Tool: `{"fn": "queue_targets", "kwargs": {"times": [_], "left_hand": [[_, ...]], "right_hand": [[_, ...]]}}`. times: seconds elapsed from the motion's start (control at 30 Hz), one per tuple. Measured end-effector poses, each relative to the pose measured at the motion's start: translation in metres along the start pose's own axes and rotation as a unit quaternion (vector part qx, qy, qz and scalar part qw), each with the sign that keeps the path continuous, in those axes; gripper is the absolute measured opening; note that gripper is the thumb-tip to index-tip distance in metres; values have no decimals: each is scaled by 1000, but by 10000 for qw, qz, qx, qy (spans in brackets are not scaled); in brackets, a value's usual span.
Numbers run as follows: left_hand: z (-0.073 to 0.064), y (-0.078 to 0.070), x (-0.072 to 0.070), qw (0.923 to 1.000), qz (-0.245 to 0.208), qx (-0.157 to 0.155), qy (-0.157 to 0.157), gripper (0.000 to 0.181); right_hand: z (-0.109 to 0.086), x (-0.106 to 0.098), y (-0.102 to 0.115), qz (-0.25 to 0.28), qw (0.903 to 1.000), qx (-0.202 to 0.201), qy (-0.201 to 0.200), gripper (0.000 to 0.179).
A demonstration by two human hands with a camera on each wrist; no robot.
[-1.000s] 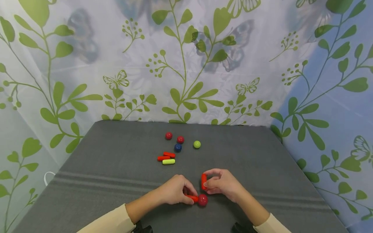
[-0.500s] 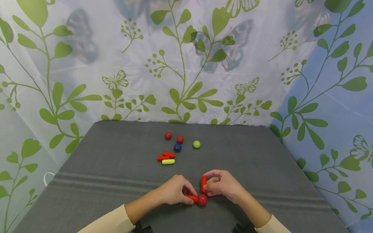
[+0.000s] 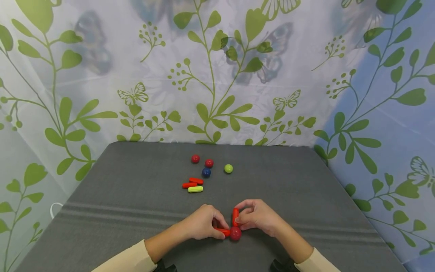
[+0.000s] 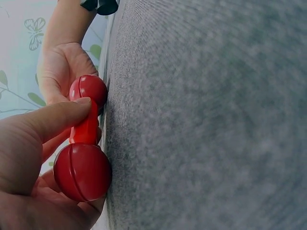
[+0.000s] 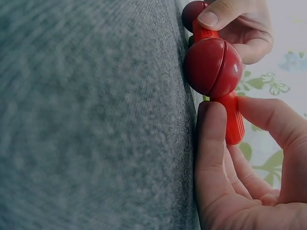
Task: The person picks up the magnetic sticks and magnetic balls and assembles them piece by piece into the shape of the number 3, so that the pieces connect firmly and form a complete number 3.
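Observation:
My left hand pinches a short red stick that lies level on the table. This stick joins a red ball at one end and a second red ball at the other. The head view hides the second ball behind my left hand. Between thumb and fingers, my right hand holds another red stick. Its near end meets the first ball, roughly square to the left stick. Whether it sits inside the ball or only touches it, I cannot tell.
Farther back on the grey table are two red balls, a blue ball and a lime green ball. Beside them lie two red sticks and a yellow-green stick. A leaf-patterned curtain hangs behind.
My right hand has drawn its red stick slightly toward me, and the stick's near end has come against the red ball. My left hand keeps its hold.

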State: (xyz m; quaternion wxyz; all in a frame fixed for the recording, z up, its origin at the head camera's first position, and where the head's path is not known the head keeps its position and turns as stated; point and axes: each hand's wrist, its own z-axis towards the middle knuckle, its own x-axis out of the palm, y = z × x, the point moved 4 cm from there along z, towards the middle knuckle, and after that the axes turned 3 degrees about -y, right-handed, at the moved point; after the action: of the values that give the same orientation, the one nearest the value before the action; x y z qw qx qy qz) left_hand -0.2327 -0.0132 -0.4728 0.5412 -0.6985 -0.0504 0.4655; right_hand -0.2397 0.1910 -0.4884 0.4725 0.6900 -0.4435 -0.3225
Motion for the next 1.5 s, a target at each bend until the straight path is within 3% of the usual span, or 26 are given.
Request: {"fn": "queue_targets", "kwargs": {"times": [0.33,1.0,1.5], "left_hand": [[0,-1,-1,9998,-67,-143,75,16],[-2,-3,0,10000,-57,38,-3,15],[-1,-2,0,9999,-90,1,47,15]], "right_hand": [[0,-1,-1,58,9998,-81,160,49],[-5,-1,-1,-103,9995,-225,192,50],[-3,-2,0,-174,9995,-224,113,49]]}}
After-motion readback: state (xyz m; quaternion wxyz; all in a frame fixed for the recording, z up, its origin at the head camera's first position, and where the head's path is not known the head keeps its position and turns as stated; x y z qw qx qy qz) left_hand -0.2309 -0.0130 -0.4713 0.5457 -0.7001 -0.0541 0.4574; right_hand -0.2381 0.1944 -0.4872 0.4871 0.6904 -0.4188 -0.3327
